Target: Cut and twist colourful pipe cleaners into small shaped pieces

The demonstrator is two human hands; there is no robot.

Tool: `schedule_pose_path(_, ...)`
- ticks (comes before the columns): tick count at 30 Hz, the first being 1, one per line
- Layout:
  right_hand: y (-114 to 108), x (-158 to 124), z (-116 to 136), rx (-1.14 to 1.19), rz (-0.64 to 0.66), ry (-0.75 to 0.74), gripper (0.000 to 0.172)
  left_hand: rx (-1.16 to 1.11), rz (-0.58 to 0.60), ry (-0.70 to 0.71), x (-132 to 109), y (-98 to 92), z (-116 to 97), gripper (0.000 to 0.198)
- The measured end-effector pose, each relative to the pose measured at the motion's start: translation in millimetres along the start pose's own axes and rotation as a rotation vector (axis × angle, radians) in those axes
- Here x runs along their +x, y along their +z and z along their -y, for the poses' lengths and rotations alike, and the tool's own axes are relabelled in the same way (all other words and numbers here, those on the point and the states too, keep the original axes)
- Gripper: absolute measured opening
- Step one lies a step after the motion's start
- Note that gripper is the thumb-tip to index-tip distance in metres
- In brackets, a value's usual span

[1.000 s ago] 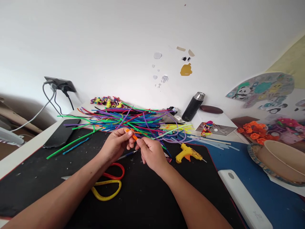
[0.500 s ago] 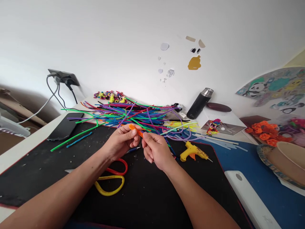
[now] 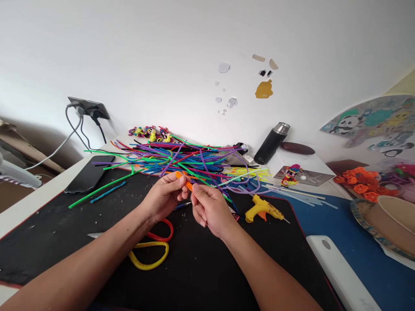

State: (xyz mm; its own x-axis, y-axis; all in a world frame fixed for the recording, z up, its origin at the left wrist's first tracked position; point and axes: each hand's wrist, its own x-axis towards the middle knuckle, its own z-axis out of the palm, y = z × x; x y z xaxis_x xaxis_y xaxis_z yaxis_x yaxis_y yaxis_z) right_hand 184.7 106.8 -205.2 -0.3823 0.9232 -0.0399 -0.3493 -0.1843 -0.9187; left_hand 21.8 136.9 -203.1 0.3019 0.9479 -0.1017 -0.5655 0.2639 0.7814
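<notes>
Between my two hands, above the black mat (image 3: 191, 268), is a short orange pipe cleaner (image 3: 188, 184), apparently bent or twisted. My left hand (image 3: 167, 192) pinches one end of it between thumb and fingers. The other end is gripped by my right hand (image 3: 210, 207), thumb on top and fingers curled under. Below my left wrist lie scissors with one red and one yellow handle (image 3: 167, 252), the blades partly hidden by my forearm. Behind the hands spreads a heap of many-coloured pipe cleaners (image 3: 181, 157).
A yellow glue gun (image 3: 264, 209) lies right of my hands. Farther back are a black thermos (image 3: 271, 143) and a small pipe-cleaner figure (image 3: 291, 175). A black phone (image 3: 90, 175) is at left; a white device (image 3: 340, 272) and a round container (image 3: 389, 220) stand at right.
My right hand has shifted slightly left and turned a little around the orange pipe cleaner. Both hands keep their hold. The whole view has tilted up very slightly.
</notes>
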Motion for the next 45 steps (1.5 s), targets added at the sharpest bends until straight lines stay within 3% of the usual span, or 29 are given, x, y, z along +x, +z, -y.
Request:
schedule_pose_path(8, -6.3, 2.0, 3.8, 0.024, -0.024, 0.016, 0.055, 0.098, 0.1, 0.008, 0.6, 1.3, -6.5, 0.035)
schedule_pose_path(18, -8.8, 4.1, -2.7, -0.116, -0.094, 0.022, 0.058, 0.444, 0.0, 0.16, -0.3, -0.4, -6.6, 0.032)
schedule_pose_path(27, -14.1, 4.1, 3.7, -0.256, -0.108, -0.09, 0.039, -0.013, -0.111, 0.002, 4.8, -2.0, -10.4, 0.038)
schedule_pose_path(36, -10.4, 3.1, 2.5, -0.337, -0.196, -0.16, 0.029, -0.027, -0.11, -0.048, 5.5, -0.9, -4.2, 0.038)
schedule_pose_path(45, -12.0, 4.3, -0.5, -0.367, -0.25, -0.216, 0.03, 0.068, -0.081, -0.056, 5.3, -1.7, -1.9, 0.034)
